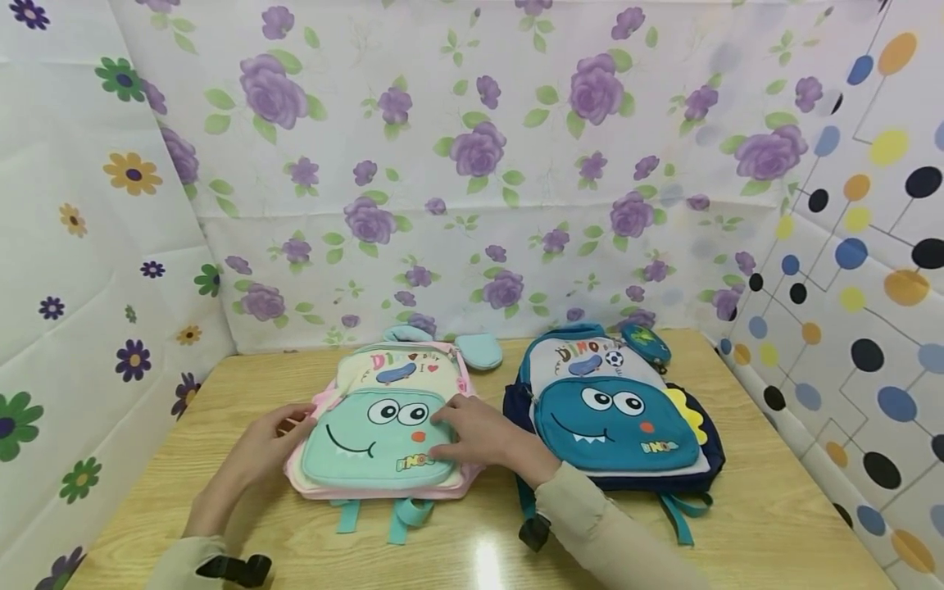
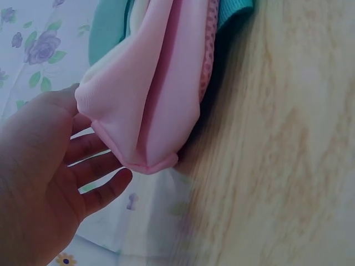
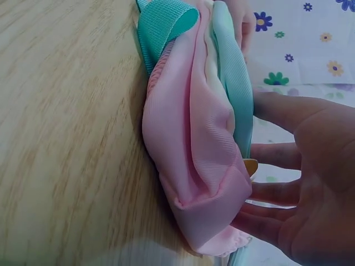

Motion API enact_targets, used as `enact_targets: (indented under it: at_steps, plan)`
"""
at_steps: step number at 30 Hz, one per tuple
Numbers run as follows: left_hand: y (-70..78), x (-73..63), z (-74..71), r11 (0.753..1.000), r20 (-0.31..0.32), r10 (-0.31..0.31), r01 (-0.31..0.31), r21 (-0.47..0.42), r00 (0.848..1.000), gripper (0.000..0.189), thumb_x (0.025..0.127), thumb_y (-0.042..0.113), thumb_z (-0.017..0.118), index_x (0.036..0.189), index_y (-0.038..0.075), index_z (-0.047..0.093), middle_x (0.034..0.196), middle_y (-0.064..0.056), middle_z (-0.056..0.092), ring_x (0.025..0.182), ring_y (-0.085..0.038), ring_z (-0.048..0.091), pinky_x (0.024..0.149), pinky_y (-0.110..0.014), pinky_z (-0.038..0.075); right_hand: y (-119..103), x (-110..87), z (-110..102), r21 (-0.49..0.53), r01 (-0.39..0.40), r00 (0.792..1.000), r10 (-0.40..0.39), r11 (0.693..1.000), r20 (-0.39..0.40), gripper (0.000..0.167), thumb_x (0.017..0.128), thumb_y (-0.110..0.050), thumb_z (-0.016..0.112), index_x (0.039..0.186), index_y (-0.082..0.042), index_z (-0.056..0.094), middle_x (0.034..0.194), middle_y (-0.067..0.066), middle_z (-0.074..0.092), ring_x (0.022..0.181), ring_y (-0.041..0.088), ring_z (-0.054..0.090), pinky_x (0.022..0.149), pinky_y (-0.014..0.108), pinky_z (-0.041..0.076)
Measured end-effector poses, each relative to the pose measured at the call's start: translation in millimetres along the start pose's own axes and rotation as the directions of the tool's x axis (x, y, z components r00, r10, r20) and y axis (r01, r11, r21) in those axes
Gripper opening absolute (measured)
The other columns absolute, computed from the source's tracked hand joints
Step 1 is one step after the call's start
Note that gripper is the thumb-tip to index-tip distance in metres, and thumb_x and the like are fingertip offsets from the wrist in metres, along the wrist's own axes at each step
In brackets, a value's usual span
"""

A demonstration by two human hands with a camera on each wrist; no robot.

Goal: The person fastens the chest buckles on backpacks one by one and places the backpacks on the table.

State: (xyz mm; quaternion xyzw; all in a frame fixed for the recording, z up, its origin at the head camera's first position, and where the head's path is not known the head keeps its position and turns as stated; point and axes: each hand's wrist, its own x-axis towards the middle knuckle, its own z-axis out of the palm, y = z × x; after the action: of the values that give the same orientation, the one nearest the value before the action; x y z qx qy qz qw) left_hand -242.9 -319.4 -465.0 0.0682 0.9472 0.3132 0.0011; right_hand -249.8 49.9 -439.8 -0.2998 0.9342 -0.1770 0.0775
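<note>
A child's backpack (image 1: 354,447) in mint, cream and pink lies front up on the wooden table, with a smiling dinosaur face on its pocket. At its left edge is my left hand (image 1: 271,441), the fingers spread and touching the pink side (image 2: 138,94). My right hand (image 1: 479,433) rests on the right part of the mint pocket, thumb and fingers apart. In the right wrist view its extended fingers (image 3: 274,194) reach the bag's front and pink side panel (image 3: 188,122). Some fingertips of both hands are hidden behind the fabric.
A similar blue backpack (image 1: 583,422) lies to the right, beneath my right forearm's side, with a small blue pouch (image 1: 646,344) by its top. A mint flap (image 1: 479,351) lies behind the mint bag. Flowered cloth (image 1: 442,188) hangs at the table's back.
</note>
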Motion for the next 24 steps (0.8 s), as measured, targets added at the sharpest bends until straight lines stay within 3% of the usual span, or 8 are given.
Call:
enact_targets:
  at_steps: [10, 24]
  plan:
    - [5.1, -3.1, -8.6, 1.000, -0.054, 0.023, -0.022, 0.012, 0.998, 0.045, 0.103, 0.040, 0.052, 0.135, 0.010, 0.059, 0.116, -0.013, 0.067, 0.097, -0.021, 0.061, 0.074, -0.028, 0.048, -3, 7.7, 7, 0.000, 0.030, 1.000, -0.030, 1.000, -0.002, 0.063, 0.086, -0.062, 0.066, 0.136, -0.023, 0.061, 0.133, 0.004, 0.056, 0.115, 0.016, 0.054, 0.099, 0.031, 0.047]
    - [17.1, -6.5, -24.7, 0.999, -0.159, 0.048, -0.045, 0.024, 0.986, 0.041, 0.103, 0.035, 0.053, 0.133, 0.009, 0.061, 0.116, -0.015, 0.067, 0.090, -0.018, 0.059, 0.070, -0.023, 0.048, -6, 12.7, 15, 0.037, 0.068, 0.997, -0.066, 0.997, -0.043, 0.063, 0.086, -0.063, 0.066, 0.136, -0.024, 0.061, 0.134, 0.004, 0.054, 0.118, 0.017, 0.053, 0.100, 0.032, 0.047]
